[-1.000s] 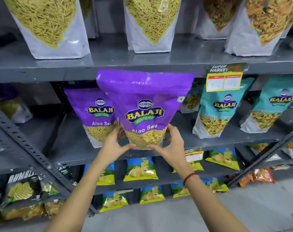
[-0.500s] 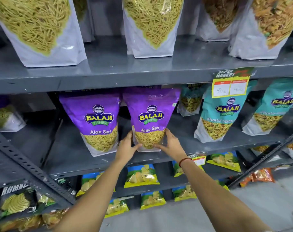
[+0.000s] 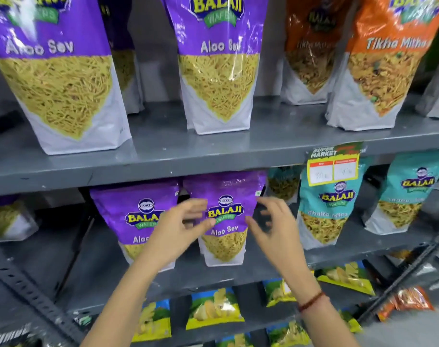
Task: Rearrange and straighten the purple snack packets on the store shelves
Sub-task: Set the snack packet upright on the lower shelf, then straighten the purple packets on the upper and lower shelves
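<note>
Two purple Aloo Sev packets stand upright side by side on the middle shelf (image 3: 213, 279): the left packet (image 3: 128, 204) and the right packet (image 3: 226, 236). My left hand (image 3: 178, 229) hovers open in front of the gap between them, partly covering the left packet. My right hand (image 3: 276, 229) is open just right of the right packet, fingers spread, holding nothing. Both hands are blurred. On the upper shelf (image 3: 238, 146) stand two large purple Aloo Sev packets, one at the left (image 3: 55, 78) and one at the middle (image 3: 218, 66).
Orange Tikha Mitha packets (image 3: 378, 71) stand at the upper right. Teal packets (image 3: 328, 209) and a yellow price tag (image 3: 333, 166) are to the right on the middle shelf. Yellow-blue chip packets (image 3: 213, 309) fill the lower shelves. A perforated metal brace (image 3: 30, 294) crosses the lower left.
The right purple packet went from held in front of the shelf to standing on it. Both hands have let go and lifted off it. The view has tilted upward.
</note>
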`<action>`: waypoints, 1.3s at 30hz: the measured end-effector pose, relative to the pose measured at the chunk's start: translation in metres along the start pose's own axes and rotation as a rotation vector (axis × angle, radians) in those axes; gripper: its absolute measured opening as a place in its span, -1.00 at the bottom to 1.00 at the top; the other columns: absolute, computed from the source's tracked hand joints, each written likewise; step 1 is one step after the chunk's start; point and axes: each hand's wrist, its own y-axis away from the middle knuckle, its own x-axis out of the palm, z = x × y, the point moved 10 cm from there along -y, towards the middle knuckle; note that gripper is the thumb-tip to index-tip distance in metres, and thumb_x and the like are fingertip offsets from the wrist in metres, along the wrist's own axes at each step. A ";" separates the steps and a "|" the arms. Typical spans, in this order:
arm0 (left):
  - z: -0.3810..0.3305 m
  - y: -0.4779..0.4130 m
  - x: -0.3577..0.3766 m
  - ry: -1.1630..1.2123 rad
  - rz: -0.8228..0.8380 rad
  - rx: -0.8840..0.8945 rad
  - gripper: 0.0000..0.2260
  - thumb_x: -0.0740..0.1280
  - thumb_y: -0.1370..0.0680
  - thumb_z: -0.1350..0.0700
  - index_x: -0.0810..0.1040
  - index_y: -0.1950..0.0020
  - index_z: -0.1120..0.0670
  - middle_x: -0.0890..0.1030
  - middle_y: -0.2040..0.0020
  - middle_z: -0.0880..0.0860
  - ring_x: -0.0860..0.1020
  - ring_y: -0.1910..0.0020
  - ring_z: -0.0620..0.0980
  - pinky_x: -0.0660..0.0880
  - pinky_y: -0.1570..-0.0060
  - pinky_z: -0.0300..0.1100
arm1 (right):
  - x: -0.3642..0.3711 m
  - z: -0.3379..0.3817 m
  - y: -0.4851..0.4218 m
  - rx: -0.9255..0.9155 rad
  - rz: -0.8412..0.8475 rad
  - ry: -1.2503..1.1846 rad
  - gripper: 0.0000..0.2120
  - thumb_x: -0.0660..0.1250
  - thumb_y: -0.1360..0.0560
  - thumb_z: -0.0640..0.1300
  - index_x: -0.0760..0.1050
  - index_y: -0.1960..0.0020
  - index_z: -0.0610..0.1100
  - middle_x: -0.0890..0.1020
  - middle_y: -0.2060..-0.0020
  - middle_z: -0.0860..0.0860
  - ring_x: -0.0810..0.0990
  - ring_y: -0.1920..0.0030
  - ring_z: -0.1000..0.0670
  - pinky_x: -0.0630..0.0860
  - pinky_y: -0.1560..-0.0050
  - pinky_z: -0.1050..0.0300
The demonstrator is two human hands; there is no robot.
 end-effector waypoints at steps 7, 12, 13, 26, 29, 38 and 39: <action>-0.170 0.002 -0.071 0.185 -0.305 0.486 -0.82 0.38 -0.43 0.09 0.58 -0.01 -0.08 0.64 0.01 -0.07 0.59 0.04 -0.20 0.51 0.09 -0.38 | -0.110 0.129 -0.065 -0.297 -0.311 -0.191 -0.76 0.39 -0.45 -0.10 0.54 -0.08 -0.15 0.60 0.10 -0.06 0.60 0.14 0.02 0.57 0.19 0.15; -0.185 -0.042 -0.093 -0.069 -0.510 0.473 -0.45 0.42 -0.38 0.02 0.32 -0.33 -0.05 0.38 -0.26 -0.01 0.43 -0.26 -0.08 0.50 -0.12 -0.20 | -0.096 0.119 -0.147 -0.190 -0.218 -0.255 -0.42 0.46 -0.38 0.06 0.39 -0.29 -0.16 0.56 -0.14 -0.11 0.57 -0.08 -0.03 0.54 -0.07 0.09; -0.177 -0.057 -0.095 -0.124 -0.505 0.403 -0.32 0.44 -0.37 0.01 0.22 -0.41 0.00 0.31 -0.34 0.04 0.37 -0.34 0.00 0.44 -0.26 -0.09 | -0.082 0.107 -0.165 -0.122 -0.130 -0.245 -0.27 0.48 -0.35 0.11 0.29 -0.38 -0.15 0.49 -0.27 -0.13 0.51 -0.21 -0.04 0.49 -0.21 0.04; -0.088 -0.120 -0.080 -0.099 -0.064 -0.012 -0.13 0.56 -0.04 -0.12 0.34 -0.30 -0.06 0.58 -0.25 0.02 0.56 -0.18 0.00 0.45 -0.28 0.07 | -0.004 0.053 -0.185 0.179 0.393 -0.273 -0.12 0.56 -0.19 0.17 0.28 -0.39 -0.06 0.50 -0.33 0.00 0.50 -0.28 -0.02 0.42 -0.35 -0.02; -0.103 -0.099 -0.076 -0.079 -0.060 -0.027 -0.24 0.56 -0.23 0.10 0.31 -0.36 0.03 0.58 -0.23 0.11 0.58 -0.13 0.02 0.44 -0.28 0.00 | -0.010 0.053 -0.179 0.118 0.390 -0.215 -0.16 0.54 -0.16 0.21 0.35 -0.34 -0.04 0.56 -0.27 -0.01 0.54 -0.24 -0.04 0.45 -0.32 -0.06; -0.099 -0.086 -0.085 -0.010 -0.082 -0.034 -0.22 0.54 -0.29 0.20 0.26 -0.43 0.08 0.60 -0.20 0.19 0.61 -0.07 0.05 0.44 -0.28 0.05 | -0.024 0.058 -0.163 0.055 0.427 -0.237 -0.29 0.53 -0.27 0.11 0.36 -0.34 -0.02 0.61 -0.16 -0.05 0.60 -0.13 -0.03 0.51 -0.26 -0.07; -0.099 -0.086 -0.085 -0.004 -0.084 -0.034 -0.24 0.53 -0.30 0.21 0.26 -0.43 0.08 0.59 -0.20 0.20 0.61 -0.07 0.05 0.44 -0.28 0.05 | -0.024 0.059 -0.162 0.050 0.430 -0.238 -0.30 0.53 -0.29 0.09 0.35 -0.34 -0.03 0.61 -0.16 -0.05 0.61 -0.12 -0.03 0.52 -0.25 -0.07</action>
